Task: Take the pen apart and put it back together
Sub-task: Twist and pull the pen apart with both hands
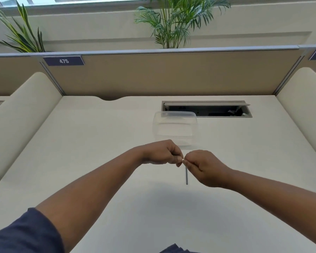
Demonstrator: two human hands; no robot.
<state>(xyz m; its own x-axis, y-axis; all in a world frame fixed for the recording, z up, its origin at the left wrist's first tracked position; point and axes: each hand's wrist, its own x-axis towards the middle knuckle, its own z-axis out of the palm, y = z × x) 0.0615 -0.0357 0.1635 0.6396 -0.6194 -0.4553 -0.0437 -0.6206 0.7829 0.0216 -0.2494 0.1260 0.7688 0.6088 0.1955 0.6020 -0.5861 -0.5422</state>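
Observation:
My left hand (162, 152) and my right hand (204, 167) meet above the middle of the cream desk (80, 143), fingertips almost touching. A thin grey pen part (186, 175), like a refill tube, hangs straight down below my right hand's fingers, and that hand pinches its top. A small whitish bit shows between the two sets of fingertips. My left hand's fingers are closed, pinched at that meeting point; what it holds is hidden by the fingers. No other pen parts are visible.
A clear plastic container (175, 128) stands on the desk just beyond my hands. Behind it an open cable hatch (206, 111) is cut into the desktop. A tan partition (162, 73) closes the back, rounded cream dividers flank both sides, and plants rise beyond.

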